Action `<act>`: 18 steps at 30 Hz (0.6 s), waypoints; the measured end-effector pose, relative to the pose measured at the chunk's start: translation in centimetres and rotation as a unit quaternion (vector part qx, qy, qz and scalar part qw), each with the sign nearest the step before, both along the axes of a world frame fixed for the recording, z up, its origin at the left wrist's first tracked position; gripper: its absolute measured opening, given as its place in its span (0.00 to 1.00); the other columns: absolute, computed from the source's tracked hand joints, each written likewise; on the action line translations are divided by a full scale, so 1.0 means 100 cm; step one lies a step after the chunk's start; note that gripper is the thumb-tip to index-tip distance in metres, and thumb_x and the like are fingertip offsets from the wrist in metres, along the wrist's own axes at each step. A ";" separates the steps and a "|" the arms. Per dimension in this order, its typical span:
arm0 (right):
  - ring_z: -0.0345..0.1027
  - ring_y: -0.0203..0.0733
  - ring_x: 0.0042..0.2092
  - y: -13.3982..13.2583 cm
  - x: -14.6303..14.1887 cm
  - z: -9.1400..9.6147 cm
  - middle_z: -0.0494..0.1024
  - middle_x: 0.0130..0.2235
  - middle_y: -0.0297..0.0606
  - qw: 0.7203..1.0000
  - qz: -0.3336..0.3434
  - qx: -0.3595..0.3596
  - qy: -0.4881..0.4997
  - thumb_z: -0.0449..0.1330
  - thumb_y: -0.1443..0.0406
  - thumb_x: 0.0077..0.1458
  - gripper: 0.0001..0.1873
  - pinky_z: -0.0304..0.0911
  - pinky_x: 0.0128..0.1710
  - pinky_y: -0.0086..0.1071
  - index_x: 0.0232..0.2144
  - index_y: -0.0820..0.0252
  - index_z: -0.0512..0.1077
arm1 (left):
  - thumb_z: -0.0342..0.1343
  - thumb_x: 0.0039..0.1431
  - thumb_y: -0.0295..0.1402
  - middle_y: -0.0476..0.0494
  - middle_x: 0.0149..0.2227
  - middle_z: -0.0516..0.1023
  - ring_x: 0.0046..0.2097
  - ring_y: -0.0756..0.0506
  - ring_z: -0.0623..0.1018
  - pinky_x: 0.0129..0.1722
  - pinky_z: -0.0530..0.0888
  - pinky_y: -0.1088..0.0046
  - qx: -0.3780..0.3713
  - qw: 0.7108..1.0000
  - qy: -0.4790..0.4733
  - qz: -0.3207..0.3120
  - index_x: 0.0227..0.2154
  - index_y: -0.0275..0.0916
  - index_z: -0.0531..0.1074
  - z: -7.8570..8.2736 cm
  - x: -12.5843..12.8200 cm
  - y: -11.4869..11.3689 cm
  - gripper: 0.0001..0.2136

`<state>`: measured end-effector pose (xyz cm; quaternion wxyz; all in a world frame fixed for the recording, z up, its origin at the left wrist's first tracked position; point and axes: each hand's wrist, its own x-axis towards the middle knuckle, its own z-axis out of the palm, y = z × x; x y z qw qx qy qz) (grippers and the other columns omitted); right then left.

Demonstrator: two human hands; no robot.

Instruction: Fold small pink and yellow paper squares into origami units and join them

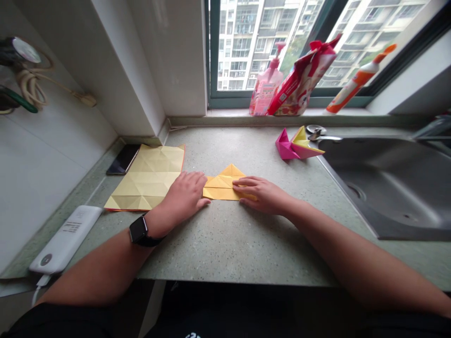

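Observation:
A folded piece of orange origami paper (222, 184) lies flat on the speckled countertop, with a triangular peak at its far side and a straight band at its near side. My left hand (186, 192) rests over its left end, fingers stretched out and together, thumb along the near edge. On the right end lies my right hand (262, 193), fingers extended flat over the paper. Both ends of the paper are partly hidden beneath the hands. Left of my left hand are creased yellow sheets (141, 180) with an orange edge showing.
A pink and yellow folded paper figure (296, 144) stands near the sink (387, 188) on the right. At left lie a dark phone (123, 159) and a white power bank (66, 239) with a cable. A pump bottle (267, 89), red bag (303, 80) and orange-white bottle (354, 87) line the windowsill.

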<state>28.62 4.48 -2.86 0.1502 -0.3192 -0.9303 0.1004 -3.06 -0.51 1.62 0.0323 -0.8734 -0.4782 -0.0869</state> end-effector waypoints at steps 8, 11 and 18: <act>0.74 0.52 0.66 -0.002 0.008 0.015 0.79 0.67 0.40 0.999 0.028 0.000 -0.043 0.68 0.61 0.66 0.24 0.70 0.68 0.47 0.63 0.47 0.79 | 0.56 0.75 0.34 0.32 0.59 0.81 0.60 0.33 0.80 0.62 0.77 0.51 -0.073 0.992 -0.028 -0.096 0.59 0.36 0.72 -0.017 0.001 0.011 0.14; 0.77 0.52 0.63 -0.004 0.020 0.028 0.80 0.66 0.40 0.996 -0.008 -0.012 -0.093 0.67 0.60 0.66 0.20 0.73 0.63 0.45 0.59 0.47 0.83 | 0.54 0.74 0.31 0.34 0.55 0.82 0.56 0.35 0.82 0.58 0.79 0.54 -0.083 0.992 -0.037 -0.092 0.55 0.38 0.72 -0.017 0.000 0.013 0.11; 0.83 0.53 0.45 0.003 0.047 0.042 0.89 0.49 0.40 0.987 -0.103 0.004 -0.125 0.64 0.50 0.68 0.18 0.76 0.40 0.44 0.33 0.48 0.88 | 0.53 0.65 0.23 0.39 0.49 0.83 0.51 0.39 0.82 0.55 0.79 0.61 -0.076 0.988 -0.066 -0.118 0.45 0.42 0.72 -0.014 -0.007 0.016 0.10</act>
